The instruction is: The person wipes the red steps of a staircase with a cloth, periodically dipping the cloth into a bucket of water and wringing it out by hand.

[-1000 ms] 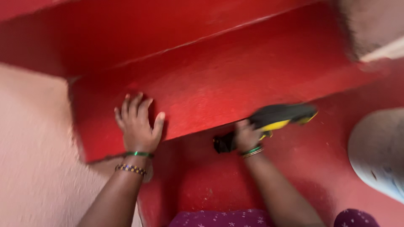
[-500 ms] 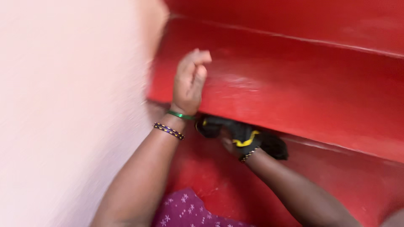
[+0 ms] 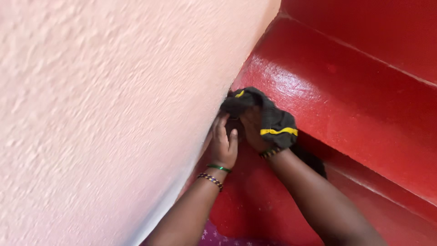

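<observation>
Right hand (image 3: 253, 130): fingers closed on the black-and-yellow cloth (image 3: 266, 118), now bunched into the corner where the pink wall (image 3: 114, 114) meets the red step (image 3: 346, 91). Left hand (image 3: 224, 143) has left the step's edge; its fingers lie together beside the cloth, so wiping has moved to the wall end.

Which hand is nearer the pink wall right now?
Left. The left hand lies right against the pink wall, fingers at the edge of the black cloth. The right hand is beside it, farther from the wall, with the cloth draped over it by the red step.
</observation>
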